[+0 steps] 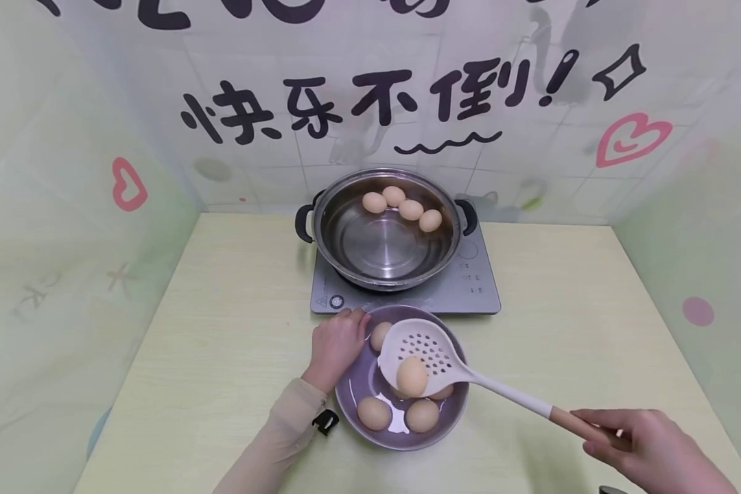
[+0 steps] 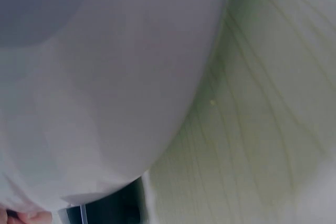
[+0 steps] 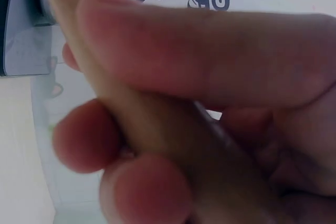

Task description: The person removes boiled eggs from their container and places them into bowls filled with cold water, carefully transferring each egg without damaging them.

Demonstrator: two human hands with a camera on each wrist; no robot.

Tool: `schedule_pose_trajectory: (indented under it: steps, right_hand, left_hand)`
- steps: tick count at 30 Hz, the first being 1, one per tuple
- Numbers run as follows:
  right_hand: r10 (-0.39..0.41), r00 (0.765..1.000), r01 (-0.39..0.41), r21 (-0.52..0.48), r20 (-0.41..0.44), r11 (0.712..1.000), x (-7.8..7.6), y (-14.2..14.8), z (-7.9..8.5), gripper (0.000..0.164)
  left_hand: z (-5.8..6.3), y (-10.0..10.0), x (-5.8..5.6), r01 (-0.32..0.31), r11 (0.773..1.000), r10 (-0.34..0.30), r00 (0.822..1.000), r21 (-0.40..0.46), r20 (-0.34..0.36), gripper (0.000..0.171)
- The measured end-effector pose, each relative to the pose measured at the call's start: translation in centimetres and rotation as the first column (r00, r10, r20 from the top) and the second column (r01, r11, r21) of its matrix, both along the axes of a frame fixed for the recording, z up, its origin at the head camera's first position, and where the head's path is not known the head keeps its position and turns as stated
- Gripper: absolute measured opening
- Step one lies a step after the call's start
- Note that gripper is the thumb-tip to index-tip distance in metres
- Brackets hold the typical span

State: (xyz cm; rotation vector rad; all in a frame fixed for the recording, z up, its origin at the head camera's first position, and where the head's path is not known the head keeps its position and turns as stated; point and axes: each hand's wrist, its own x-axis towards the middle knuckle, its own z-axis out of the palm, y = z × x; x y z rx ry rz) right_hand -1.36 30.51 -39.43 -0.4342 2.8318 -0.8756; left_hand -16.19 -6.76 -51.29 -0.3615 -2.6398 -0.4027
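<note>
My right hand (image 1: 651, 446) grips the wooden handle (image 3: 142, 119) of a white slotted skimmer (image 1: 429, 353), with thumb and fingers curled round it. The skimmer's perforated head is over a purple-grey bowl (image 1: 353, 398), and one brown egg (image 1: 412, 377) sits in it. Below, several more eggs (image 1: 374, 413) lie in the bowl, some partly hidden by the skimmer. At the bowl's far-left rim, my left hand (image 1: 338, 343) holds the edge. The left wrist view is mostly filled by the bowl's pale outer wall (image 2: 131, 87).
Behind the bowl, a wide steel pot (image 1: 385, 250) with black side handles stands on a grey induction cooktop (image 1: 463, 295). Several eggs (image 1: 411, 210) are in it, towards the back right. A printed sheet (image 1: 346, 158) covers the wall behind the light wooden table (image 1: 222, 329).
</note>
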Motion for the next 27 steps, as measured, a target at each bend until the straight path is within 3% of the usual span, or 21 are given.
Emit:
schedule_pose_trajectory:
  steps: [6, 14, 27]
  right_hand:
    - [-0.026, 0.999, 0.028, 0.056, -0.033, 0.998, -0.03, -0.14, -0.16, 0.027]
    - [-0.121, 0.993, 0.12, 0.175, -0.007, 0.977, -0.08, -0.54, 0.1, 0.03]
    - [-0.183, 0.978, 0.202, 0.216, -0.105, 0.955, 0.05, -0.93, 0.44, 0.037]
  left_hand:
    - [0.03, -0.01, -0.03, -0.001, 1.0, 0.001, 1.0, -0.005, 0.003, 0.022]
    - [0.18, 0.03, 0.07, -0.001, 1.0, 0.0, 1.0, 0.006, 0.018, 0.022]
    - [0.2, 0.11, 0.04, -0.001, 1.0, 0.001, 1.0, 0.0, 0.008, 0.02]
